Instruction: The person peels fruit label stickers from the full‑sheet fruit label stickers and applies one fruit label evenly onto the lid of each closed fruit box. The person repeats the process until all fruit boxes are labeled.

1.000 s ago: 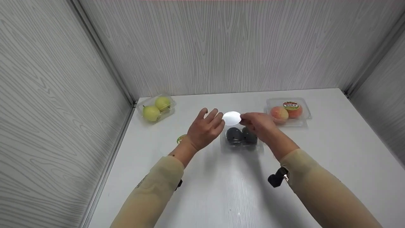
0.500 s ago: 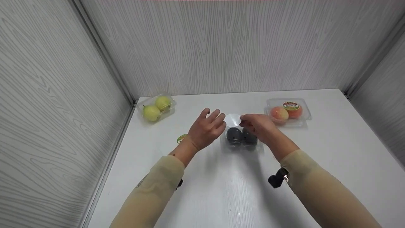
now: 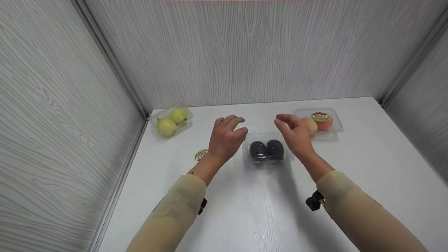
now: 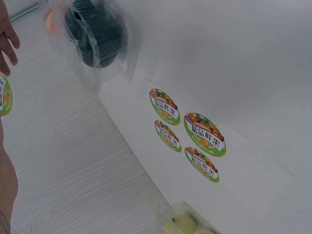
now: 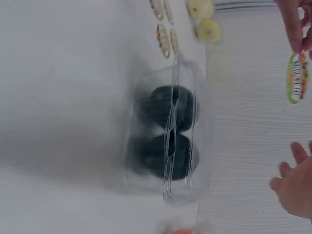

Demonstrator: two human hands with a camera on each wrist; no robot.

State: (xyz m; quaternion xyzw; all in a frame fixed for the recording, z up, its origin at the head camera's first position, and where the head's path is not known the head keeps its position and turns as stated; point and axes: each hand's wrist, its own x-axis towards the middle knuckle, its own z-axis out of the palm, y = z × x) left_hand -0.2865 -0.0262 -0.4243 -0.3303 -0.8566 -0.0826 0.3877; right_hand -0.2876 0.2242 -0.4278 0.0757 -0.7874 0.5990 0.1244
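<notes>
My left hand [image 3: 227, 138] is raised left of a clear plastic clamshell box [image 3: 247, 144] with two dark round fruits [image 3: 275, 149] inside. An oval fruit sticker [image 5: 297, 80] hangs from the left hand's fingertips [image 5: 295, 45] in the right wrist view. The head view does not show this sticker. My right hand [image 3: 295, 134] is at the box's right side, fingers bent and thumb apart, holding nothing. In the left wrist view the sticker [image 4: 5, 95] appears at the left edge, just below the right hand's fingers [image 4: 9, 46].
More oval stickers [image 4: 204, 134] lie on a sheet on the white table [image 3: 241, 217], partly behind the left forearm. A clear box of yellow-green pears [image 3: 166, 126] sits back left. At back right is a box of reddish fruits [image 3: 323, 124] with a sticker on its lid.
The pale sticker that spanned both hands above the dark fruits is gone from the head view. My right hand has moved away rightward and parted its fingers; the left has shifted slightly.
</notes>
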